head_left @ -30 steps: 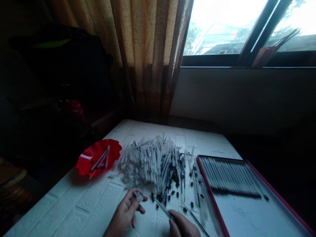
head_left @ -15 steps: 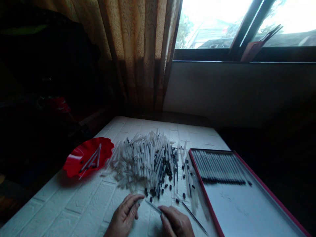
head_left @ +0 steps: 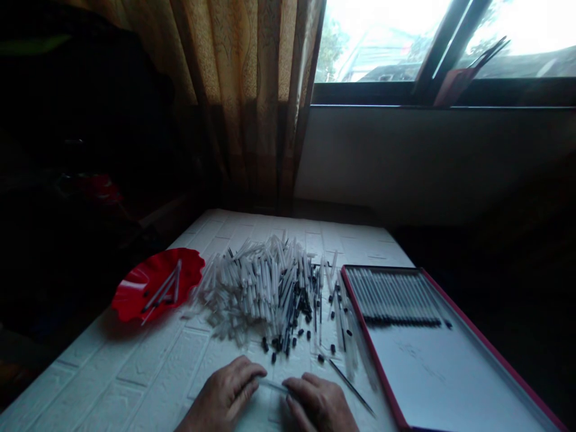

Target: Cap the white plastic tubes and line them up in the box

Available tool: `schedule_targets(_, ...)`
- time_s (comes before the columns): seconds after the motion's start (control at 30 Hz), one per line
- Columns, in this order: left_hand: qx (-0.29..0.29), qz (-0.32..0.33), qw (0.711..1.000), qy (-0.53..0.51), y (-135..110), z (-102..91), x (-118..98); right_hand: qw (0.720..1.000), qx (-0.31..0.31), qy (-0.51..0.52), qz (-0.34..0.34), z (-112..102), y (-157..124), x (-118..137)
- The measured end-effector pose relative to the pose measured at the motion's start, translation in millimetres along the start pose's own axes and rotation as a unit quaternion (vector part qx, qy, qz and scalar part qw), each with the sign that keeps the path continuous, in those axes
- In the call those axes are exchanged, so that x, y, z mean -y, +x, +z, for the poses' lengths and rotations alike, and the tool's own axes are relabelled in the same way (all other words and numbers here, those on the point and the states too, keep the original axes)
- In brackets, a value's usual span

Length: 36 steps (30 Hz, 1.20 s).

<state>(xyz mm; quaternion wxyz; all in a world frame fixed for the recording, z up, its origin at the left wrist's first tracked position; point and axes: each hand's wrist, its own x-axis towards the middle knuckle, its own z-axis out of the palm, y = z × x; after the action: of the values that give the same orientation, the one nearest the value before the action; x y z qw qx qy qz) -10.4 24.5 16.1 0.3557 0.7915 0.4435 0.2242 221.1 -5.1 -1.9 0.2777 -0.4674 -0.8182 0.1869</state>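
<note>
While the left hand (head_left: 222, 393) and right hand (head_left: 319, 405) rest close together at the near edge of the counter (head_left: 135, 372), a thin clear tube (head_left: 273, 385) spans the small gap between them. Its left end is pinched in the left fingertips (head_left: 256, 371); its right end runs under the right fingers (head_left: 294, 387), where the grip itself is partly hidden. Just beyond the hands lies a heap of clear tubes (head_left: 256, 288), loosely crossed, with black-tipped tubes (head_left: 299, 306) gathered on its right side. Loose black caps (head_left: 273, 357) are scattered along its near edge. A slim black-tipped rod (head_left: 351, 387) lies slanted just right of the right hand, apart from it. Left of the heap and just beside it, a red scalloped dish (head_left: 135, 300) holds a few tubes (head_left: 164, 292) and some black caps. Right of the heap, a red-rimmed tray (head_left: 450, 378) carries a tight row of tubes (head_left: 391, 297) side by side at its far end, black tips toward the near side. One black cap (head_left: 449, 324) sits just past the row's right end. Behind the counter hang a patterned curtain (head_left: 252, 102) and, to its right, a window (head_left: 382, 42) above a plain wall (head_left: 427, 162).
</note>
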Motion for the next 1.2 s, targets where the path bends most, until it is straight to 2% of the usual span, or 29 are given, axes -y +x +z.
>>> schedule_targets(0.13,0.079,-0.034,0.996,0.027,1,-7.4,-5,0.997,0.065,-0.030,0.005,-8,-2,-4)
schedule_targets(0.27,0.130,-0.013,0.990,0.047,5,-8.4,-14,0.994,0.100,-0.034,0.008,-15,-4,-6)
schedule_targets(0.47,0.130,0.007,0.986,0.102,10,-0.1,-11,0.992,0.103,-0.069,-0.013,-14,-4,-6)
schedule_targets(0.8,0.164,-0.008,0.985,0.047,22,-3.5,-10,0.990,0.093,-0.100,-0.026,-2,-4,-15)
schedule_targets(1.03,0.175,-0.028,0.983,0.046,23,-3.2,-7,0.988,0.120,-0.100,0.005,-2,-3,-10)
schedule_targets(1.2,0.162,-0.029,0.985,0.046,25,-4.0,-9,0.990,0.113,-0.086,0.027,2,-1,-13)
